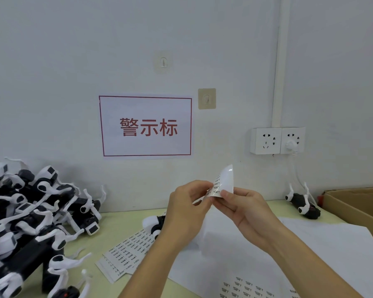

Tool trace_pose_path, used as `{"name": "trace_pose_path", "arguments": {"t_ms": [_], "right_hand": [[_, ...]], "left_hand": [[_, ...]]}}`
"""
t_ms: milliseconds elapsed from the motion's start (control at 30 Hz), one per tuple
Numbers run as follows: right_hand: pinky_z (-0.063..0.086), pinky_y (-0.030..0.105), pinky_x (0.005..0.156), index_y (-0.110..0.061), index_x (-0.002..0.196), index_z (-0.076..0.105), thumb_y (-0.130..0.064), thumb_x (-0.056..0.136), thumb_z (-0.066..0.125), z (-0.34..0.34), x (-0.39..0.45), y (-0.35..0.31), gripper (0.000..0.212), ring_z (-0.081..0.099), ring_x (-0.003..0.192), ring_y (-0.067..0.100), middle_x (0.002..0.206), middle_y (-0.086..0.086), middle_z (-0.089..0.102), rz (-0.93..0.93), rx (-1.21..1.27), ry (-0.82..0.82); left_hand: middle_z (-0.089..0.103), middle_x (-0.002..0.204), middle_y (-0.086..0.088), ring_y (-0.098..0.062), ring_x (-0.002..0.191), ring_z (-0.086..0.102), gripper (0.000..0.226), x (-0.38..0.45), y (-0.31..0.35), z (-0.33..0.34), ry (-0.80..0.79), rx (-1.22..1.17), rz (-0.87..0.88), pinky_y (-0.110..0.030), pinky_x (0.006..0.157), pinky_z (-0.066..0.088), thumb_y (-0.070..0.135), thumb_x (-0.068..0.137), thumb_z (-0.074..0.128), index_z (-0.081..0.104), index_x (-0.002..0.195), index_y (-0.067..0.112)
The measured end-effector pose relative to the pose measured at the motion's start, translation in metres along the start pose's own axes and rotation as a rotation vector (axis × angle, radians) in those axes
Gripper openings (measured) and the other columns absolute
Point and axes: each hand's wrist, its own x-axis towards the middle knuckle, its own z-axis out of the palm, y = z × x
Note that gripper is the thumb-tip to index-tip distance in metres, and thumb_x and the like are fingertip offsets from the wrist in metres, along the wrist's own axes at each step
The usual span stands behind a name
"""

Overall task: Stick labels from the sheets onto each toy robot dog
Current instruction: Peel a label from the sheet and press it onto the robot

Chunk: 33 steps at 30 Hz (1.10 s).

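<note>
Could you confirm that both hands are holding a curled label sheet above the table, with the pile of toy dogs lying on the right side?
Not quite: the head view shows the pile of toy dogs on the left side, not the right. The rest stands: the left hand and right hand both hold the curled label sheet above the table.

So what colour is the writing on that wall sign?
Red, with a red border, on the white wall sign; head view.
</note>
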Motion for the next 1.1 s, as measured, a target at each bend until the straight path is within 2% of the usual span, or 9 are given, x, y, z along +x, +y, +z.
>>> {"name": "trace_pose_path", "arguments": {"t_ms": [67,167,300,467,533,600,800,967,1100], "right_hand": [[0.059,0.028,0.083,0.015,0.105,0.069,-0.003,0.078,0.066,0.000,-0.001,-0.001,0.033,0.071,0.104,0.030,0.113,0.026,0.070,0.017,-0.027,-0.030],[0.058,0.026,0.082,0.007,0.108,0.072,-0.005,0.086,0.065,0.002,-0.002,-0.002,0.026,0.072,0.103,0.027,0.110,0.021,0.073,0.037,-0.157,-0.035],[0.052,0.022,0.068,-0.004,0.096,0.078,-0.011,0.091,0.067,0.004,-0.003,-0.002,0.014,0.071,0.082,0.018,0.092,0.011,0.075,0.017,-0.313,0.063],[0.049,0.027,0.066,-0.008,0.089,0.078,-0.013,0.091,0.070,0.005,-0.004,-0.004,0.011,0.066,0.069,0.016,0.075,0.006,0.069,-0.046,-0.418,0.169],[0.048,0.029,0.067,-0.008,0.089,0.079,-0.013,0.091,0.070,0.006,-0.005,-0.005,0.011,0.066,0.069,0.016,0.074,0.006,0.070,-0.066,-0.446,0.179],[0.048,0.029,0.067,-0.010,0.089,0.080,-0.014,0.091,0.070,0.008,-0.005,-0.006,0.011,0.066,0.069,0.015,0.074,0.005,0.071,-0.083,-0.474,0.177],[0.049,0.024,0.063,-0.015,0.078,0.080,-0.017,0.089,0.073,0.010,-0.007,-0.009,0.013,0.068,0.068,0.012,0.073,0.004,0.073,-0.148,-0.601,0.180],[0.048,0.015,0.056,-0.017,0.069,0.078,-0.012,0.089,0.072,0.011,-0.006,-0.010,0.021,0.065,0.061,0.006,0.065,0.001,0.072,-0.226,-0.766,0.189],[0.046,0.012,0.056,-0.018,0.068,0.077,-0.009,0.091,0.069,0.013,-0.007,-0.013,0.026,0.062,0.058,0.002,0.062,-0.003,0.071,-0.257,-0.858,0.165]], "left_hand": [[0.076,0.093,0.019,0.003,0.093,0.070,0.020,0.000,0.001,0.000,0.034,-0.024,-0.016,-0.012,0.080,0.053,0.007,0.093,0.067,0.075,0.097,0.025],[0.076,0.091,0.017,0.001,0.091,0.071,0.021,0.000,0.002,0.000,0.065,-0.040,-0.029,-0.013,0.077,0.054,0.007,0.093,0.066,0.073,0.095,0.027],[0.076,0.093,0.012,-0.005,0.092,0.071,0.015,-0.001,0.004,0.000,0.060,0.006,-0.017,-0.019,0.079,0.057,0.012,0.091,0.070,0.071,0.097,0.026],[0.068,0.102,0.020,0.004,0.105,0.063,0.026,-0.001,0.007,-0.002,0.073,0.157,0.054,-0.010,0.087,0.049,0.016,0.089,0.072,0.064,0.099,0.038],[0.068,0.100,0.022,0.005,0.103,0.060,0.019,-0.001,0.009,-0.001,0.082,0.219,0.113,-0.009,0.089,0.046,0.017,0.090,0.070,0.068,0.097,0.035],[0.068,0.098,0.020,0.004,0.100,0.060,0.013,-0.001,0.010,-0.001,0.100,0.278,0.164,-0.007,0.085,0.045,0.017,0.092,0.069,0.072,0.098,0.028],[0.069,0.090,0.017,-0.003,0.092,0.061,0.011,0.001,0.011,-0.002,0.087,0.417,0.234,-0.015,0.082,0.047,0.017,0.093,0.068,0.077,0.095,0.022],[0.072,0.082,0.017,0.002,0.089,0.061,0.012,0.002,0.012,-0.004,0.033,0.380,0.198,-0.013,0.076,0.047,0.018,0.093,0.069,0.080,0.088,0.019],[0.072,0.074,0.013,0.000,0.076,0.064,0.010,0.004,0.013,-0.007,0.018,0.308,0.135,-0.011,0.065,0.047,0.018,0.090,0.074,0.079,0.081,0.017]]}}
